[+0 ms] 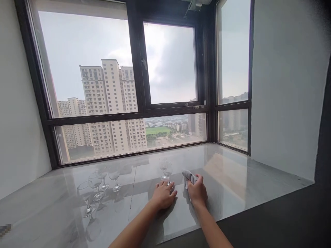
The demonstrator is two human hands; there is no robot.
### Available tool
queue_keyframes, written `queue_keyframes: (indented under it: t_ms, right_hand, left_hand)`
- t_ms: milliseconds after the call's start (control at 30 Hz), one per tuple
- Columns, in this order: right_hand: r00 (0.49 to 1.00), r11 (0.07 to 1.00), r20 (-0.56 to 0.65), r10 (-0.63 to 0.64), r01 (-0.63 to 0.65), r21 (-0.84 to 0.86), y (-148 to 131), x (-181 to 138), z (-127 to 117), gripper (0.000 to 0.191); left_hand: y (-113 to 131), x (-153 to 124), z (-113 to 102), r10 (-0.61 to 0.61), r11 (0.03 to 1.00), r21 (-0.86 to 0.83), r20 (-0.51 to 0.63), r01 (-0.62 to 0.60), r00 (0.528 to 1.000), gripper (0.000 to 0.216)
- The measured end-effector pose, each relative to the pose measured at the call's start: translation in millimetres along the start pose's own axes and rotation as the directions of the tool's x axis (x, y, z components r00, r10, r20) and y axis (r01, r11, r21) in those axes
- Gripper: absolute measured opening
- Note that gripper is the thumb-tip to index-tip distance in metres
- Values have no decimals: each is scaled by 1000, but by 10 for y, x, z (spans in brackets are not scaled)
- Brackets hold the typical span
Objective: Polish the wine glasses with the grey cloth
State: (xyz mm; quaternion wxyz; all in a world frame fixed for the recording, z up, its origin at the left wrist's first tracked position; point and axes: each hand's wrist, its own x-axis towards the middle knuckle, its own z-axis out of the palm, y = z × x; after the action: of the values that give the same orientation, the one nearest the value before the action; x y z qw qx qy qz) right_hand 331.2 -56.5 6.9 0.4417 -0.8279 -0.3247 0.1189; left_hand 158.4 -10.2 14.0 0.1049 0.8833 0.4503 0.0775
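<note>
My left hand (163,195) rests on the glossy grey sill (232,186), its fingers curled round the foot of a clear stemmed glass (166,169) that stands upright just beyond it. My right hand (198,190) lies beside it, closed on a crumpled grey cloth (188,177) that sticks out past the knuckles. Both forearms come in from the bottom edge.
Several more clear stemmed glasses (99,184) stand in a loose group on the sill to the left. Dark-framed windows (134,79) close the back and right side. White walls flank the sill. A dark front edge (271,220) runs along the lower right.
</note>
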Motion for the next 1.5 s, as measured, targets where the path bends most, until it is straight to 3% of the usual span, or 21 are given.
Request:
queue_keyframes:
  t_ms: [133,300,500,633,800,1067,1367,1500]
  right_hand:
    - [1000,1000,3,1,-1,8,-5,-6,-15,46]
    - [999,1000,31,17,-17,9,2,6,-19,48]
    - [999,1000,46,25,-25,-1,7,5,-21,51]
    - [999,1000,49,22,-22,-2,7,10,-13,51]
    - [999,1000,44,26,-26,-7,15,21,-1,51]
    - [999,1000,47,27,-26,-17,22,18,-12,53]
    - [998,999,51,31,-31,-9,1,11,-20,52]
    - [998,1000,57,27,-27,-7,8,24,-15,52]
  left_hand:
    - [-40,-136,-11,19,999,50,-48,-17,999,65]
    - [-312,-652,-141,1,998,59,-25,1,1000,68]
    - [-951,-1266,-375,-256,955,127,-109,269,960,67]
    - [-1287,-1504,-452,-365,912,145,-142,384,920,68]
    - [-1549,-1487,-480,-450,866,146,-189,479,873,64]
    - [-1842,-1271,-593,-468,872,98,-122,480,875,67]
    - [-1909,-1299,-562,-496,854,121,-109,507,861,68]
    - [-1786,-1390,-514,-515,833,155,-132,531,847,70]
